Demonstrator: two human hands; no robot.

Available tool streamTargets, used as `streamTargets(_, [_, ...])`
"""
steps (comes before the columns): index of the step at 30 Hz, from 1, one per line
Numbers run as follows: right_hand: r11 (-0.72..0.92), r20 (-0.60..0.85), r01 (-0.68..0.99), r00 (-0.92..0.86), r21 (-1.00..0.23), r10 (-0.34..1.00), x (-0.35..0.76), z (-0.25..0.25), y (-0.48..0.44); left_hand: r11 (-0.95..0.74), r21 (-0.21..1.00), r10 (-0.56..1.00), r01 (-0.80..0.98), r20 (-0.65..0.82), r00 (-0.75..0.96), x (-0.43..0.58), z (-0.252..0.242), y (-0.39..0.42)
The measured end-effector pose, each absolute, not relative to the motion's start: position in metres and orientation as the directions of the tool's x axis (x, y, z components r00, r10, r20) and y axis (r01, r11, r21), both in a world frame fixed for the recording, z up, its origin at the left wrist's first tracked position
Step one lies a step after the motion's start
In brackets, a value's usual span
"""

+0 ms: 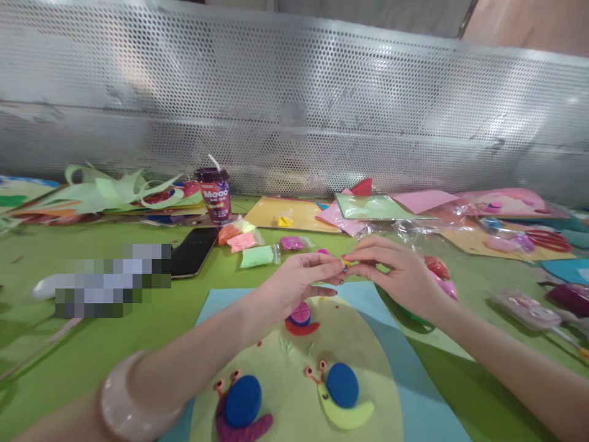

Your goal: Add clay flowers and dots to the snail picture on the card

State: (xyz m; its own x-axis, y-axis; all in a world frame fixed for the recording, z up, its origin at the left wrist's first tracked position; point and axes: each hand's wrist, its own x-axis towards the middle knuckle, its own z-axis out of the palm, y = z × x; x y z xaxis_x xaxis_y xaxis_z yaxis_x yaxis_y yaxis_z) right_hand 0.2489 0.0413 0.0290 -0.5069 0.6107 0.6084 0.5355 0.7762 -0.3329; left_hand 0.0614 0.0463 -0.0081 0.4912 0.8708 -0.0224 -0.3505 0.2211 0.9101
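Note:
My left hand (301, 279) and my right hand (396, 270) meet above the far edge of the blue sheet (426, 393). Both are closed, their fingertips pinching a tiny yellow-and-blue piece (346, 266), perhaps modelling clay. Below them, a pale green oval (294, 387) lies on the sheet with three clay snails. One snail has a purple body (243, 430) and a blue shell (243, 400); another has a yellow-green body (347, 416) and a blue shell (343, 385). The farthest has a red body (304, 328) and a pink disc on a blue shell (300, 314), partly beneath my left hand.
Small bags of coloured clay, one mint green (257, 256), lie beyond the sheet. Left of them are a black phone (193, 252) and a purple drink cup (215, 199) with a straw. Papers and wrappers line the perforated metal panel (294, 92). A wrapped item (524, 307) lies far right.

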Motion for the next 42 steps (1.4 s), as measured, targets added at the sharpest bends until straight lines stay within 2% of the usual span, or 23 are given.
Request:
streamTargets(12, [0.749,0.597,0.541,-0.474,-0.383,0.648,0.249,0.0322,0.0385,0.236,0.891,0.889,-0.388,-0.038,0.456,0.0607,-0.004,0.0453])
streamTargets(19, [0.603,0.42,0.573,-0.432,-0.556,0.798,0.2445,0.035,0.0361,0.228,0.891,0.883,-0.392,-0.019,0.47,0.0606,-0.0071,0.047])
streamTargets(31, [0.512,0.358,0.542,-0.37,-0.667,0.858,0.2427,0.0358,0.0341,0.201,0.893,0.913,-0.403,-0.022,0.407,0.0618,-0.0091,0.0492])
streamTargets(36, [0.357,0.213,0.492,-0.326,-0.794,0.921,0.2422,0.0379,0.0328,0.211,0.884,0.912,-0.418,-0.023,0.41,0.0623,-0.0097,0.0496])
streamTargets(39, [0.293,0.13,0.506,-0.334,-0.811,0.934,0.2421,0.0383,0.0325,0.21,0.882,0.915,-0.423,-0.025,0.402,0.0626,-0.0095,0.0496])
streamTargets(42, [0.303,0.134,0.524,-0.335,-0.796,0.933,0.2413,0.038,0.0324,0.204,0.885,0.915,-0.419,-0.02,0.403,0.0627,-0.0096,0.0496])
